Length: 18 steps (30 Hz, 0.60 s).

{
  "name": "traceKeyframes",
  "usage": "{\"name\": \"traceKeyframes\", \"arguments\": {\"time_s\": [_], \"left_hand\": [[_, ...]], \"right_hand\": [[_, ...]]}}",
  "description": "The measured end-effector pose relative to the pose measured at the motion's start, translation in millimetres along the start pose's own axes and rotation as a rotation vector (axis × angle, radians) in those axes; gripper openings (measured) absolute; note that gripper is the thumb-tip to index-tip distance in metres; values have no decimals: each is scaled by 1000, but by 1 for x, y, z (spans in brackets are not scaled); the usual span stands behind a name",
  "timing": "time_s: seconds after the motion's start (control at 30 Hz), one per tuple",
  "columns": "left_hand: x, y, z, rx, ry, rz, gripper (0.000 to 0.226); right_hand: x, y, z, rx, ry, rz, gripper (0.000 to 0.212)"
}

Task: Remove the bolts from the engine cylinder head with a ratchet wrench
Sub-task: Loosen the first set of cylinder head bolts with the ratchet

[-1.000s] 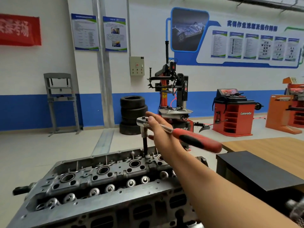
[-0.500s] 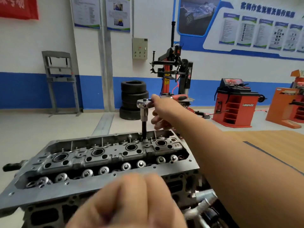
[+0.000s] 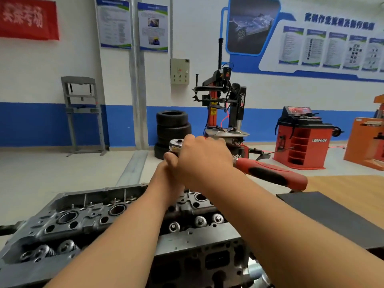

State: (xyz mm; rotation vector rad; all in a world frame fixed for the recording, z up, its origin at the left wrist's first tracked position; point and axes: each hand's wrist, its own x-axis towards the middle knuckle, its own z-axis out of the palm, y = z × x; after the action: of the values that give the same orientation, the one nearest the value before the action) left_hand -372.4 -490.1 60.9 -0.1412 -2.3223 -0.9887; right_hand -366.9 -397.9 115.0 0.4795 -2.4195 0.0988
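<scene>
The grey engine cylinder head (image 3: 87, 217) lies in front of me, with round bores and valve springs along its top. A ratchet wrench (image 3: 270, 173) with a red and black handle stands over the head's far side, its chrome head (image 3: 176, 144) uppermost. My right hand (image 3: 205, 161) is closed over the wrench just behind the chrome head. My left hand (image 3: 168, 179) reaches in under it and grips the extension below the ratchet, hiding the socket and the bolt.
A black mat (image 3: 332, 215) on a wooden table (image 3: 353, 190) lies to the right. Behind stand stacked tyres (image 3: 172, 125), a tyre changer (image 3: 224, 109), a red wheel balancer (image 3: 301, 138) and a grey press frame (image 3: 83, 113).
My left hand has come up from the near foreground and closed around the extension under the ratchet. The red handle has swung back out to the right.
</scene>
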Motion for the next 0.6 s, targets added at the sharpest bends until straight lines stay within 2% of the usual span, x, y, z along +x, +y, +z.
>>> {"name": "traceKeyframes", "arguments": {"time_s": [0.07, 0.13, 0.17, 0.23, 0.4, 0.47, 0.6], "left_hand": [[2, -6, 1, 23, -71, 60, 27], [0, -9, -2, -246, -56, -52, 10], [2, -11, -3, -325, -66, -97, 8], [1, -11, -5, -392, -104, -129, 16], [-1, -10, -9, -406, -117, -155, 15], [-3, -10, -10, -400, -111, -159, 14], [-5, -7, -9, -378, -89, -134, 14]], "right_hand": [[-2, 7, 0, 22, 46, -80, 52], [6, 26, 0, 132, -33, -111, 53], [13, 35, 3, 226, -69, -109, 54], [25, 38, 15, 366, -84, -106, 58], [35, 20, 31, 704, -153, -4, 65], [30, 21, 27, 573, -105, 0, 62], [5, 25, 3, 93, -106, -2, 63]]}}
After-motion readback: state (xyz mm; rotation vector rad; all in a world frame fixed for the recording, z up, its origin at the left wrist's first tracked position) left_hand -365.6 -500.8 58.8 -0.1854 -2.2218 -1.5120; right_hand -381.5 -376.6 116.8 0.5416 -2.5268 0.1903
